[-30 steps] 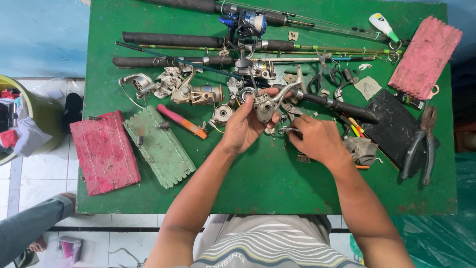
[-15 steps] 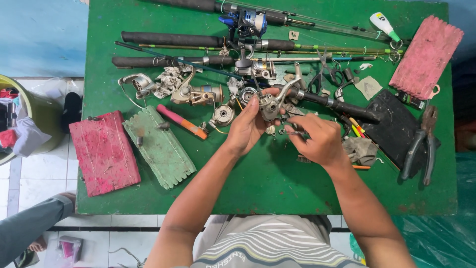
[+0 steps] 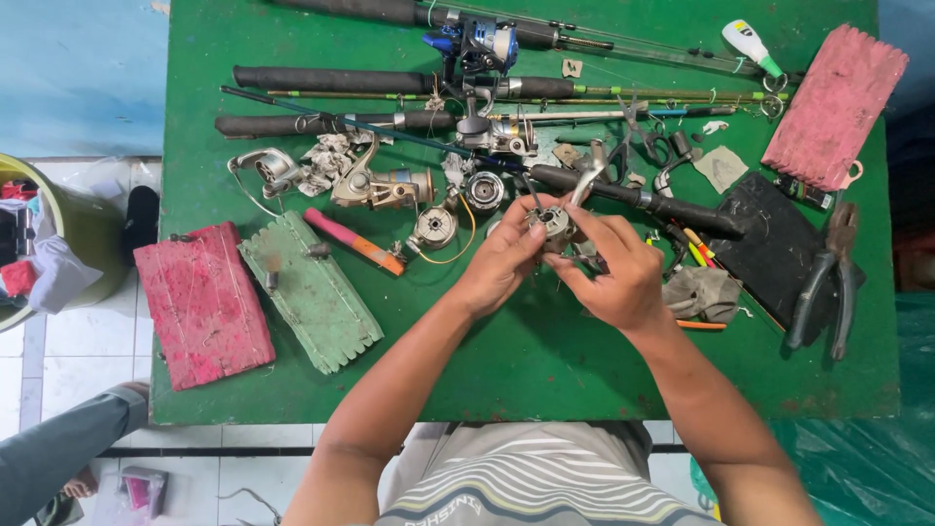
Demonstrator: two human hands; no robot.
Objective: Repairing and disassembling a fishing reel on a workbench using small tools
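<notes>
Both my hands meet over the middle of a green table (image 3: 584,360). My left hand (image 3: 499,261) and my right hand (image 3: 612,273) together grip a small silver fishing reel body (image 3: 553,222), fingertips pinched on it from both sides. A black rod handle (image 3: 643,203) runs just behind the reel. Loose reel parts lie left of my left hand: a round spool (image 3: 433,227), another spool (image 3: 484,190) and a gold reel (image 3: 380,187).
Several fishing rods (image 3: 390,80) lie across the far side. A red foam block (image 3: 203,304) and a green one (image 3: 310,290) sit at the left, another red block (image 3: 836,105) at far right. Pliers (image 3: 823,282) rest by a black pad (image 3: 769,248). A person's leg (image 3: 58,453) shows bottom left.
My hands have drawn closer together around the reel and shifted slightly; the right hand has come up to meet the left on it.
</notes>
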